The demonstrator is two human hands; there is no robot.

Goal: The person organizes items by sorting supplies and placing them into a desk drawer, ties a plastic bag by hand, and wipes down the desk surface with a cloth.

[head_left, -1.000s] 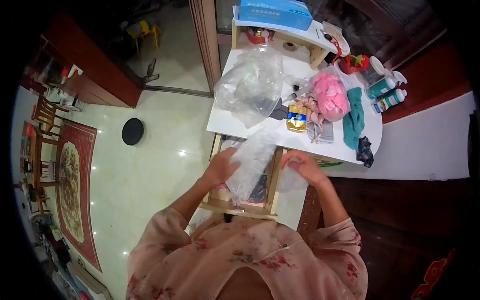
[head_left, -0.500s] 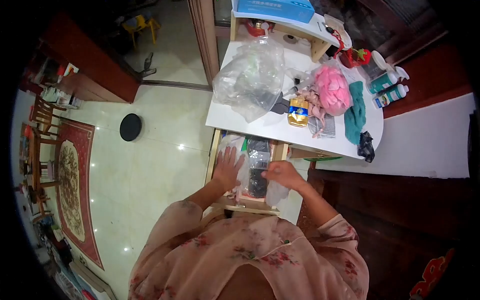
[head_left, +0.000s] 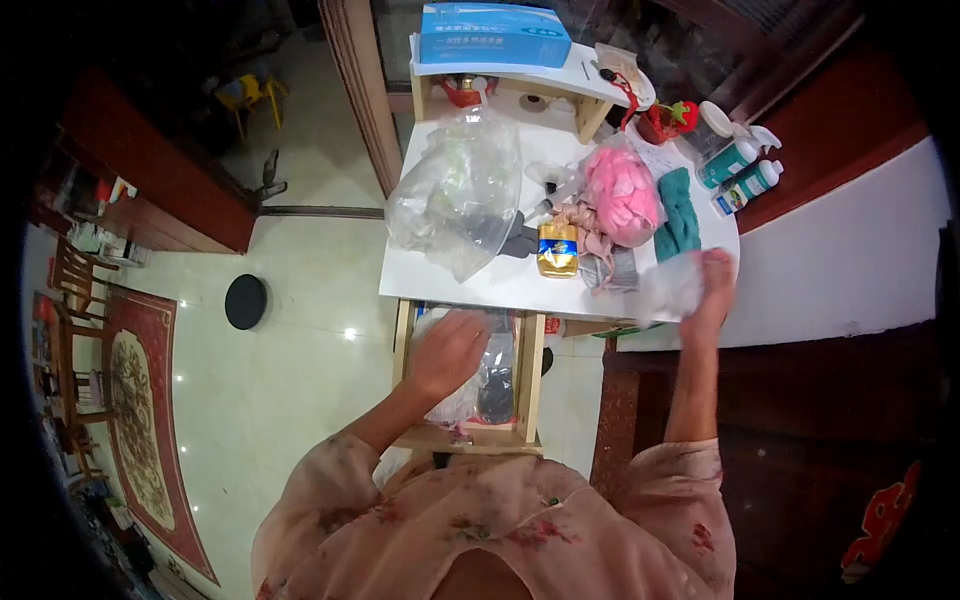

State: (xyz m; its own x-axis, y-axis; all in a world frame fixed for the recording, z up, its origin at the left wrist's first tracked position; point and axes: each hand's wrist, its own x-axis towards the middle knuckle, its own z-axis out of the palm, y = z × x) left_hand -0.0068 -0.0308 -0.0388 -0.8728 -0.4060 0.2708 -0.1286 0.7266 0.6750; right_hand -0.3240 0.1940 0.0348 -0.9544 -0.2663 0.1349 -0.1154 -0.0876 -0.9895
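My right hand (head_left: 712,292) is raised over the right edge of the white desk (head_left: 510,290). It is closed on a whitish, see-through plastic bag (head_left: 668,288), blurred by motion. Over the open wooden drawer (head_left: 530,390), my left hand (head_left: 448,352) has its fingers curled in, and whatever they hold is hidden. Beneath and beside that hand, white plastic (head_left: 455,400) fills the drawer's left side. A black item in clear wrapping (head_left: 496,390) lies to its right.
On the desk are a large clear plastic bag (head_left: 455,200), a gold packet with a blue band (head_left: 558,250), a bag of pink items (head_left: 622,195), a teal cloth (head_left: 678,212) and bottles (head_left: 748,185). A blue box (head_left: 492,38) tops the shelf. A black round object (head_left: 246,302) is on the floor.
My right hand has moved from the drawer's right side up and right, carrying the plastic bag. My left hand, spread flat before, is now curled over the drawer. The view has shifted.
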